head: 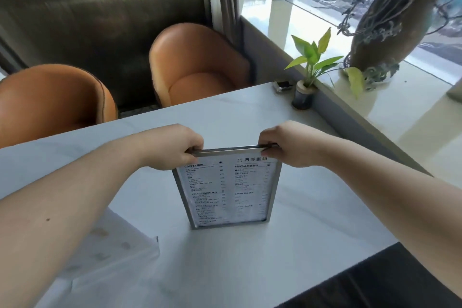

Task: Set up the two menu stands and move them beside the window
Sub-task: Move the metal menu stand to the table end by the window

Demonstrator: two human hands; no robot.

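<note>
Menu stand [228,189]: standing upright at frame centre on the white surface [312,220].
Hands: left hand [172,147] and right hand [287,145] are closing on its top corners.

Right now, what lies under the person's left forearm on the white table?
A clear acrylic sheet-like stand lies flat there on the white table; the left forearm covers much of it.
</note>
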